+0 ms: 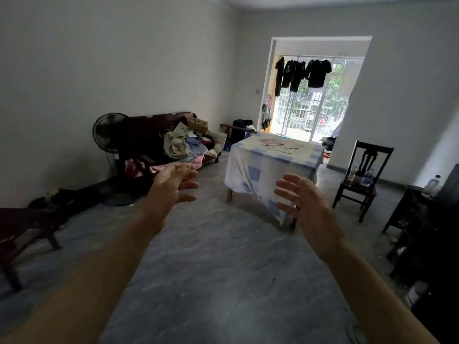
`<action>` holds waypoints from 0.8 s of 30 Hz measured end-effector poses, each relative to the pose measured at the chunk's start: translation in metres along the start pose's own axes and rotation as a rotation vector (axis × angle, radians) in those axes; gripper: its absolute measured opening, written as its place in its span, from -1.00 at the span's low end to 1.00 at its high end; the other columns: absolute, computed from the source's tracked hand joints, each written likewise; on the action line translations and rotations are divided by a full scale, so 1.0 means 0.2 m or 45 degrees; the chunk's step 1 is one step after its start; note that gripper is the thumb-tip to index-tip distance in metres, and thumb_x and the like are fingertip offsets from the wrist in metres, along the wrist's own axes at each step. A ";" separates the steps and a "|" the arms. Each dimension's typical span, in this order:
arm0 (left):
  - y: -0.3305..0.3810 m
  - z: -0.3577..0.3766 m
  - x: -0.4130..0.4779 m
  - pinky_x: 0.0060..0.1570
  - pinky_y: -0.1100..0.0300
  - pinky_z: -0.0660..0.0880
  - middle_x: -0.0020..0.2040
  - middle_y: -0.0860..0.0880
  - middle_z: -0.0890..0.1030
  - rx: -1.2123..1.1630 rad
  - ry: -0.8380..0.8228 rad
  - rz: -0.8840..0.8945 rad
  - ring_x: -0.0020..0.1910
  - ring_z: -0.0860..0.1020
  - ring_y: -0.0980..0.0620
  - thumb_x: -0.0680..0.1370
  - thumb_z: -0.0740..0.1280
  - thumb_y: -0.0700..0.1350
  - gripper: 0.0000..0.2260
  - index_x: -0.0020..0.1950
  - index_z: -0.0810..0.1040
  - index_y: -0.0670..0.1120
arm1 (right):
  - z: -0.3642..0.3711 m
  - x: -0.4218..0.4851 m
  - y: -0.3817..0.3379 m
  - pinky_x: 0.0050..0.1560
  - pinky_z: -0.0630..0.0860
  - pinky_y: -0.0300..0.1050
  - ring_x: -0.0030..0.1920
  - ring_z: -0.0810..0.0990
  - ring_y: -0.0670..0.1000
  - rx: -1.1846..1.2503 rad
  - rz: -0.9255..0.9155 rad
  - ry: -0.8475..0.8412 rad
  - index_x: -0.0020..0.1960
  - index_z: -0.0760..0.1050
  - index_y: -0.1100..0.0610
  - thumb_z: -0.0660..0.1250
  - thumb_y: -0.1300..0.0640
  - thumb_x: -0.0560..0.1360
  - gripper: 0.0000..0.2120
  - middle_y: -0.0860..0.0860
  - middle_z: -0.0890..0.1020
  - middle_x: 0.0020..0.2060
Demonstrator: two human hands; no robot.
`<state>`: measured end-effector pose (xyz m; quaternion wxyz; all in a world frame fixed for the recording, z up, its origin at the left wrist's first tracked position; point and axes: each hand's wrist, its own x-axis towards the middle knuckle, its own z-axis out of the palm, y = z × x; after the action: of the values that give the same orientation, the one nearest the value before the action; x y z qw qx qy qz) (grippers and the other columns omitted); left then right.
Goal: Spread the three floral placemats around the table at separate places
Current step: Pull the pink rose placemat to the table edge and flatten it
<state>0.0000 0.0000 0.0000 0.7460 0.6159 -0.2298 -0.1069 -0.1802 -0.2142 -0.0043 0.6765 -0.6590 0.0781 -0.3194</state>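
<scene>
Across the room stands a table [258, 170] draped in a white and blue checked cloth. On its top lie the floral placemats [279, 145], close together and partly overlapping near the far middle. I stand well back from the table. My left hand [171, 187] and my right hand [303, 204] are both stretched out in front of me in the air, fingers apart, palms facing each other, holding nothing.
A dark wooden chair [360, 180] with water bottles on its seat stands right of the table. A sofa [173, 145] piled with clothes and a standing fan [109, 132] line the left wall. Dark furniture [427, 232] fills the right edge. A bench [22, 232] sits at left.
</scene>
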 end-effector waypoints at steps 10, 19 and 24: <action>-0.11 0.07 0.25 -0.07 -0.01 0.57 0.19 -0.11 0.60 0.000 -0.069 0.005 0.09 0.60 -0.13 0.65 0.17 -0.01 -0.70 0.28 0.48 -0.13 | -0.08 0.24 0.13 0.17 0.53 0.02 0.21 0.60 0.05 -0.049 -0.066 -0.014 0.27 0.46 0.06 0.20 -0.18 0.49 -0.54 0.07 0.60 0.23; -0.16 0.25 0.79 -0.13 0.06 0.61 0.16 -0.11 0.63 0.089 -0.054 0.053 0.05 0.63 -0.09 0.64 0.19 0.02 -0.74 0.21 0.53 -0.08 | -0.19 0.82 0.34 0.10 0.60 -0.02 0.14 0.64 -0.01 -0.022 -0.159 0.043 0.31 0.40 0.01 0.15 -0.12 0.52 -0.59 0.05 0.60 0.20; -0.17 0.38 1.13 -0.15 0.07 0.60 0.18 -0.16 0.61 0.059 -0.048 0.109 0.00 0.61 -0.10 0.65 0.17 -0.01 -0.71 0.25 0.49 -0.14 | -0.29 1.14 0.40 0.03 0.62 -0.11 0.16 0.64 0.00 0.016 -0.163 0.045 0.30 0.42 0.00 0.16 -0.14 0.52 -0.59 0.04 0.60 0.20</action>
<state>0.1657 -0.1743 0.0259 0.7309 0.6206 -0.2724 -0.0810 -0.0048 -0.3902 -0.0153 0.6574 -0.6526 0.0457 -0.3739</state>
